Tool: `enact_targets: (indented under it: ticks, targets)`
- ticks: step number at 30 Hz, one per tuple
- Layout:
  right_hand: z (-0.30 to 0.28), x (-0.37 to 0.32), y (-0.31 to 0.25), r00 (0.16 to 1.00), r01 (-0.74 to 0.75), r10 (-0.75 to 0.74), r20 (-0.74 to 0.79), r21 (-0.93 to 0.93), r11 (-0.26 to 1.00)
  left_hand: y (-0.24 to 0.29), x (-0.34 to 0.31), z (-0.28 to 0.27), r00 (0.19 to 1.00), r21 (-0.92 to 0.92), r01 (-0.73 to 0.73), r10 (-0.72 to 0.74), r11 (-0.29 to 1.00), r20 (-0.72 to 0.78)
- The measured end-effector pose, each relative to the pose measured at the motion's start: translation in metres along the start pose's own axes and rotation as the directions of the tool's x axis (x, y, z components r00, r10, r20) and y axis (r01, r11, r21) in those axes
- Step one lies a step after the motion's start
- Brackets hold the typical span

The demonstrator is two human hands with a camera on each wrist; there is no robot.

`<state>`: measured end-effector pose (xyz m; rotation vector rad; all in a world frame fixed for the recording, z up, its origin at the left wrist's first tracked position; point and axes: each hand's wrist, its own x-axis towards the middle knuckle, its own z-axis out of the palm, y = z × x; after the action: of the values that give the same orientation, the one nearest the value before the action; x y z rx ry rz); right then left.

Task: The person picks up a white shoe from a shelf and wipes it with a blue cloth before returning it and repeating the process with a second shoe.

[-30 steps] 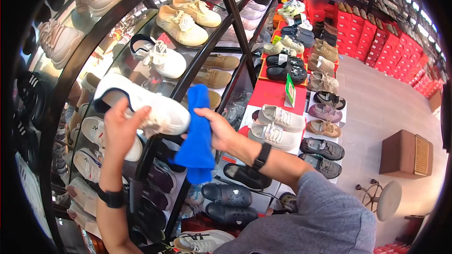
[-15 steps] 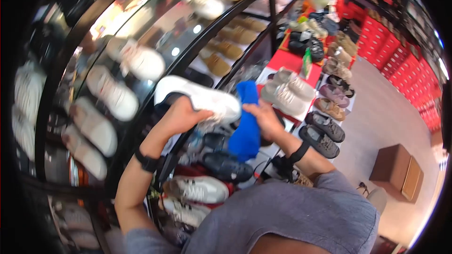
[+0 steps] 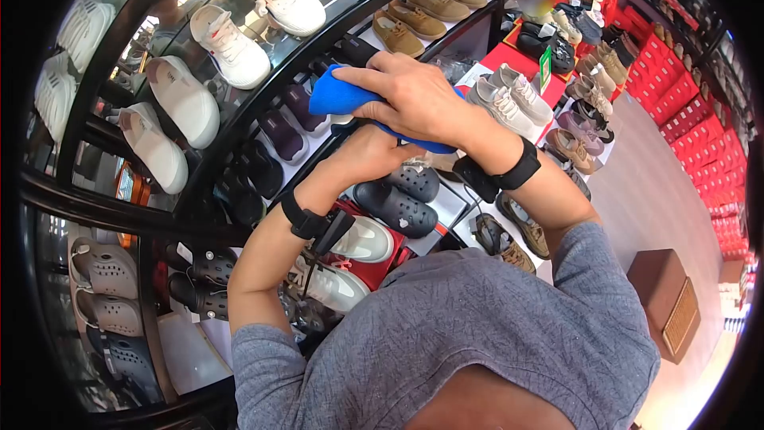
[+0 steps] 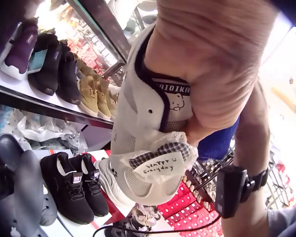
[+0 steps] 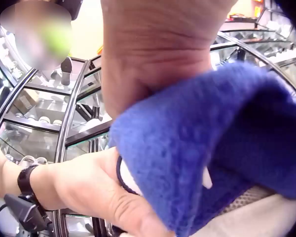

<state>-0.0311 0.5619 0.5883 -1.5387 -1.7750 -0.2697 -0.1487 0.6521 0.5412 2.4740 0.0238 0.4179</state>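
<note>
My left hand (image 3: 370, 155) holds a white shoe (image 4: 148, 182), its fingers reaching into the dark-trimmed opening. The shoe's upper is mesh, with a checked bow and a tag reading "Happy Everyday" over the forefoot in the left wrist view. My right hand (image 3: 418, 99) grips a folded blue cloth (image 3: 338, 94) over the shoe, right beside the left hand. In the right wrist view the cloth (image 5: 172, 143) drapes across the shoe's opening and hides much of it. From the head view, hands and cloth cover nearly all of the shoe.
A black-framed glass shelf rack (image 3: 239, 107) with white shoes (image 3: 231, 48) curves along the left. Dark clogs (image 3: 398, 203) and grey sneakers (image 3: 509, 103) lie on the display below and beyond my hands. A brown box seat (image 3: 660, 299) stands on the floor at right, with red shoeboxes (image 3: 684, 127) behind.
The cloth hung beside the shoe's toe earlier; now the right hand has brought it over the shoe, across the left hand. The head view has swung, showing more of the lower left shelves.
</note>
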Motion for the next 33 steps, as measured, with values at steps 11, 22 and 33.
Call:
enact_targets:
  ticks: [11, 22, 33]
  targets:
    - [0.005, -0.097, 0.021, 0.891, -0.436, 0.422, -0.165, -0.055, 0.898, 0.003, -0.021, -0.010, 0.891, -0.232, 0.354, -0.402, 0.906, -0.212]
    - [0.005, -0.081, 0.014, 0.830, -0.503, 0.426, -0.360, -0.157, 0.850, 0.002, 0.000, 0.038, 0.782, -0.745, 0.279, -0.594, 0.605, -0.189]
    - [-0.014, -0.078, -0.014, 0.983, -0.181, 0.186, 0.009, -0.171, 0.968, 0.019, -0.001, 0.038, 0.794, -1.000, -0.010, -0.607, 0.012, -0.015]
